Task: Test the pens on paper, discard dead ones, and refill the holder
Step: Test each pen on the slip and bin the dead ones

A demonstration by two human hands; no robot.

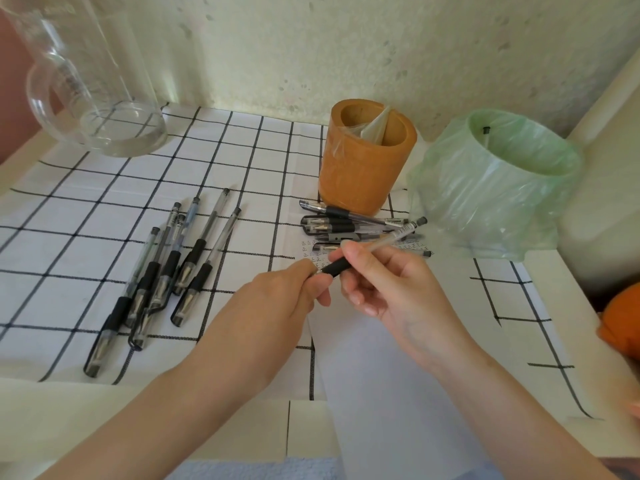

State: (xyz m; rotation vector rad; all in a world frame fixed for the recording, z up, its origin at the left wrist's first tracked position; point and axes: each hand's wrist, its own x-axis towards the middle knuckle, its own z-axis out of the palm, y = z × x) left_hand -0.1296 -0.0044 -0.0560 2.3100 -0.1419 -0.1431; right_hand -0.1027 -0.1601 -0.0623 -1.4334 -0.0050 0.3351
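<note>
My right hand grips a clear pen with a black rubber grip, held above the white paper. My left hand pinches the pen's tip end, where a cap may sit; I cannot tell. Several capped pens lie in a loose pile on the left of the checked cloth. A second group of pens lies at the paper's far end, in front of the brown pen holder. Small written marks show on the paper there.
A small bin lined with a green bag stands right of the holder, with one pen end visible inside. A large glass jug stands at the back left. An orange object pokes in at the right edge. The wall is close behind.
</note>
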